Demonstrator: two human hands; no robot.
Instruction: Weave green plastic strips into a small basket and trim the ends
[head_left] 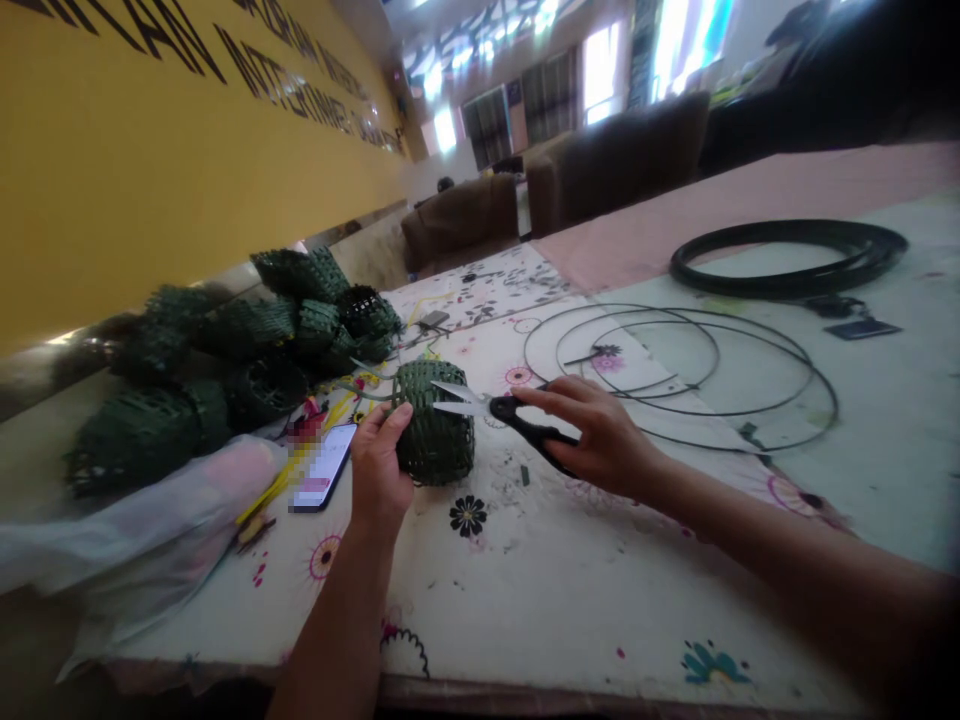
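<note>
A small green woven basket [435, 440] lies on its side at the middle of the table, with loose strips sticking out at its upper left. My left hand [381, 462] grips its left side, thumb on top of the weave. In my right hand [592, 435] is a pair of scissors [501, 408] with black handles, fingers through the loops. The blades are parted and their tips overlap the right part of the basket in view; whether they touch it I cannot tell.
Several green woven baskets [292, 320] are piled at the left by a yellow wall. A phone [324, 470] and a whitish plastic bag [172, 520] lie nearer me. Loose wire loops [814, 370] and a dark coil [787, 285] spread over the table's right side.
</note>
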